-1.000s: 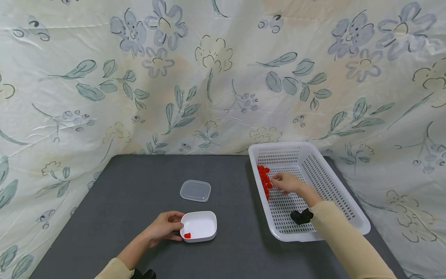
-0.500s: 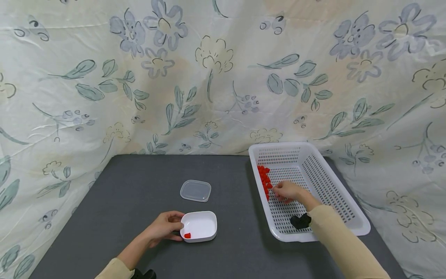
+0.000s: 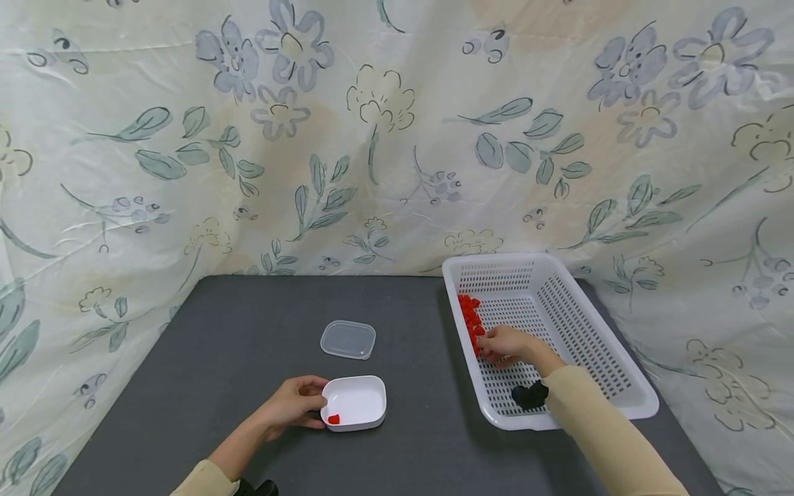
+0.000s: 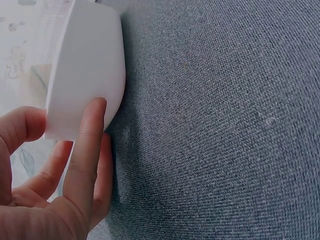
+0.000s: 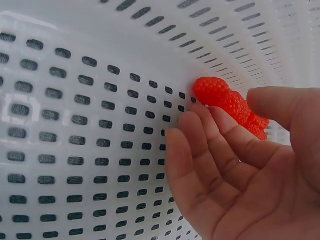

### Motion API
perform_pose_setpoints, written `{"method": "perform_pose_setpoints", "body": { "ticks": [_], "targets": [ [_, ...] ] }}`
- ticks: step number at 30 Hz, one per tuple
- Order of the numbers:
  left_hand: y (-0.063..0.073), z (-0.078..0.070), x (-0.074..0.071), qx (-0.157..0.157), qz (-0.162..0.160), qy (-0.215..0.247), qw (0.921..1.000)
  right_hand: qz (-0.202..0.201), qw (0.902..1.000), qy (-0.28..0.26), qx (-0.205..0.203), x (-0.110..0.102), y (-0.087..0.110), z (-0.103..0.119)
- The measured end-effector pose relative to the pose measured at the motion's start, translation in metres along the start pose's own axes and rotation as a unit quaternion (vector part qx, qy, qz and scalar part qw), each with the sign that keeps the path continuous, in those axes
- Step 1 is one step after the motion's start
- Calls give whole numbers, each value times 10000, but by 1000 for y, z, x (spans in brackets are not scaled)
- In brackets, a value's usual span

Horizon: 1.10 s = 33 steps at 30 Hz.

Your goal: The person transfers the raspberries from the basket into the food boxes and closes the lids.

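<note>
In the head view my left hand (image 3: 291, 405) grips the left end of a small white plastic container (image 3: 360, 401). A single red raspberry (image 3: 333, 419) lies in its near left corner. The left wrist view has the thumb at the rim and the other fingers (image 4: 90, 130) along the side. To the right, my right hand (image 3: 505, 344) reaches down into a white slotted basket (image 3: 511, 310). A row of red raspberries (image 5: 211, 91) lies along the basket's left wall. The right fingertips are beside the raspberries, thumb apart from the fingers, the visible palm bare.
A translucent lid (image 3: 349, 339) lies flat on the dark grey tabletop (image 3: 248, 324) behind the container. The basket's raised walls surround my right hand. A floral curtain (image 3: 372, 138) hangs behind the table.
My right hand first drew slightly toward me, then shifted left against the near end of the raspberry row. The left hand and the container have stayed in place.
</note>
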<state>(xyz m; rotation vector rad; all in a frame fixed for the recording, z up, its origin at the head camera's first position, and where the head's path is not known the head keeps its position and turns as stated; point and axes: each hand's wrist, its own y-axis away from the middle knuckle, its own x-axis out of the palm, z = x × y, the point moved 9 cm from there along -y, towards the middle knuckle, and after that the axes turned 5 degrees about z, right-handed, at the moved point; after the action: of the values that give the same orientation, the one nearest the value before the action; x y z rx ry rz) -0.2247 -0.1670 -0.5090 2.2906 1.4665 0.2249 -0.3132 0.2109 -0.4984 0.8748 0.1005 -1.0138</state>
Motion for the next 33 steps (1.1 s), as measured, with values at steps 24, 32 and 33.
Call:
{"method": "perform_pose_setpoints", "body": {
  "ticks": [24, 32, 33],
  "targets": [
    [1, 0, 0, 65, 41, 14, 10000, 707, 9855, -1502, 356, 10, -4, -11],
    [2, -2, 0, 102, 63, 72, 9999, 874, 9797, -1782, 286, 14, -4, -8],
    [2, -2, 0, 106, 61, 75, 9999, 871, 9794, -1802, 280, 13, -4, -7]
  ]
}}
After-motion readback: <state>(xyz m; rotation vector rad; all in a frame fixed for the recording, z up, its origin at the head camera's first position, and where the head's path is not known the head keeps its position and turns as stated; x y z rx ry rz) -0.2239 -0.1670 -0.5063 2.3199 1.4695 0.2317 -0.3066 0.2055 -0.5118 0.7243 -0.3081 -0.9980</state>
